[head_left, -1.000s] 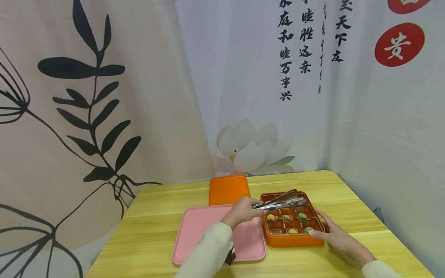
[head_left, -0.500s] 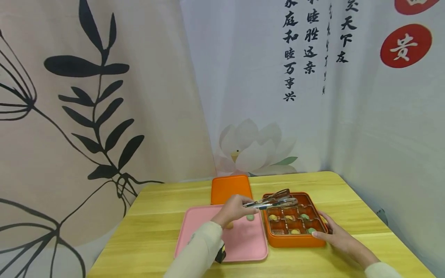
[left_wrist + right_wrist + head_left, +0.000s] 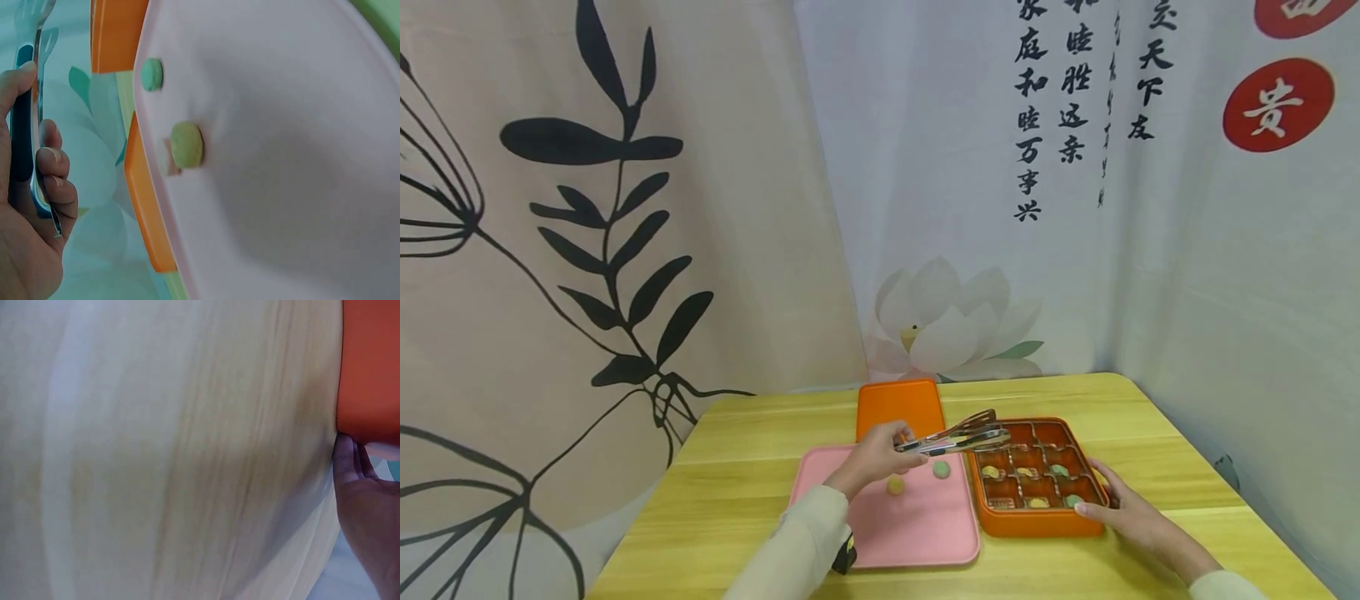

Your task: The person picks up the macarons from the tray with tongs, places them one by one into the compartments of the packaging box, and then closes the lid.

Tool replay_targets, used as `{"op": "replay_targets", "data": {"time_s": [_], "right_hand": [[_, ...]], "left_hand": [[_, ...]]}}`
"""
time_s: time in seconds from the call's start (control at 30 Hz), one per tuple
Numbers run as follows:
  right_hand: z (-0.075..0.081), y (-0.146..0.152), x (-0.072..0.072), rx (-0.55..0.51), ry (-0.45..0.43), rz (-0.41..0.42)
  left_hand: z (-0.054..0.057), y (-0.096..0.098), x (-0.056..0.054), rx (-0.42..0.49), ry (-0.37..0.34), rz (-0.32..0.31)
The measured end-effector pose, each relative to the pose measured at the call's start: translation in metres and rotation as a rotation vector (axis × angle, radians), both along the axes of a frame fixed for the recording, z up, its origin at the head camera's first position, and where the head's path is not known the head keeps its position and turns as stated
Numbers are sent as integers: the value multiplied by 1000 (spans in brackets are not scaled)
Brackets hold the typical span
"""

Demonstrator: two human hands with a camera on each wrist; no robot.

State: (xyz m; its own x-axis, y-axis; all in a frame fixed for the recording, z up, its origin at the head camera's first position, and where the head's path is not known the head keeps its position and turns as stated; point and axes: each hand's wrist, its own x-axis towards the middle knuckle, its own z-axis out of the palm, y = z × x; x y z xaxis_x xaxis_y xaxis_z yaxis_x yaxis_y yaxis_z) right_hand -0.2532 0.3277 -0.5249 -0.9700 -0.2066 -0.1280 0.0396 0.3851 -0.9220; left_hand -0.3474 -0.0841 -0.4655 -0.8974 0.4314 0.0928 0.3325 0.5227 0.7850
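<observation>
My left hand (image 3: 880,457) grips metal tongs (image 3: 964,435) by the handle end, above the back of a pink tray (image 3: 917,537). The tongs point right, their tips over the left part of an orange box (image 3: 1043,523); no piece shows between them. A green macaron (image 3: 152,74) and a yellow macaron (image 3: 187,145) lie on the tray, with a pinkish shape beside the yellow one, too unclear to name. My right hand (image 3: 1133,510) holds the box's right side near the front corner, thumb at the rim. Its fingers are partly hidden behind the box wall.
Inside the box, a brown divided insert bears several yellow and green pieces (image 3: 1038,502) in its middle and front rows. A flat orange lid (image 3: 898,405) lies behind the tray on the wooden table (image 3: 722,492). A printed curtain (image 3: 760,208) hangs behind.
My left hand has moved left with the tongs, from the box to over the tray. The green and yellow macarons on the tray have come into view. My right hand stays at the box.
</observation>
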Motion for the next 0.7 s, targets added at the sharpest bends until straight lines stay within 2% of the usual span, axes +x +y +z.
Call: {"op": "replay_targets", "data": {"time_s": [0.37, 0.7], "right_hand": [[2, -1, 1, 13, -8, -7], [2, 0, 0, 30, -24, -12]], "left_hand": [[-4, -38, 3, -135, 83, 51], [-9, -73, 13, -102, 90, 24]]}}
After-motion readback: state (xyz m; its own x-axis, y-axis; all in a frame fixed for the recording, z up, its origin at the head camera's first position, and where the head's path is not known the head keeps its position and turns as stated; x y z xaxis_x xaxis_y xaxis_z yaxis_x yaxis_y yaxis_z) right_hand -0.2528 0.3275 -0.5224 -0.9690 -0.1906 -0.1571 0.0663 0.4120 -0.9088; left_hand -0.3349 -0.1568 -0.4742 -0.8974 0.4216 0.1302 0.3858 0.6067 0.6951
